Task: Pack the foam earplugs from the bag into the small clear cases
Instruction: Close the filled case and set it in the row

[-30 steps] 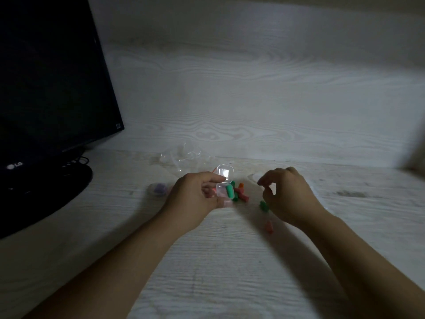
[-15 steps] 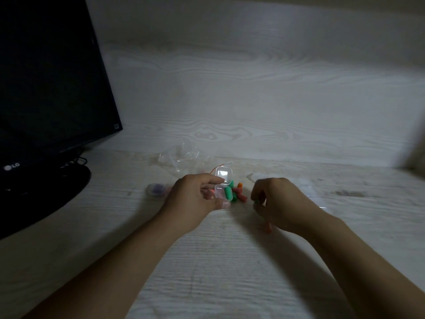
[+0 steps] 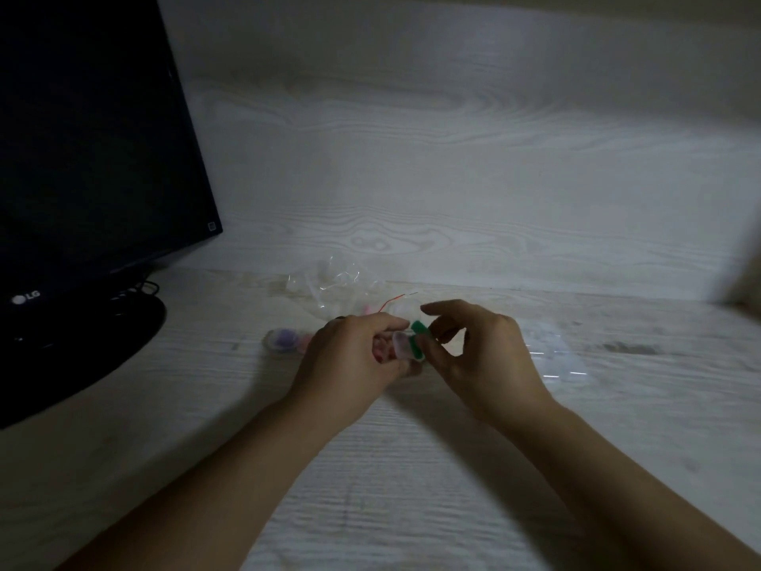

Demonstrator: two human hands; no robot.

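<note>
My left hand (image 3: 354,356) holds a small clear case (image 3: 401,344) with its lid tipped up. My right hand (image 3: 477,352) is pressed against the case's right side, pinching a green foam earplug (image 3: 420,328) at the case's opening. Another green earplug (image 3: 416,353) shows inside the case. A crumpled clear bag (image 3: 333,286) lies behind my hands near the wall. A closed case with a purple earplug (image 3: 283,339) rests on the table left of my left hand. The loose earplugs on the table are hidden behind my hands.
A black monitor (image 3: 90,150) on a round stand (image 3: 82,352) fills the left side. A clear plastic sheet or bag (image 3: 556,356) lies flat to the right of my right hand. The white wood-grain table (image 3: 412,488) meets a wall of the same finish.
My right hand has left the table, carrying a green earplug, and moved left to meet the case in my left hand. The left hand has stayed in about the same place.
</note>
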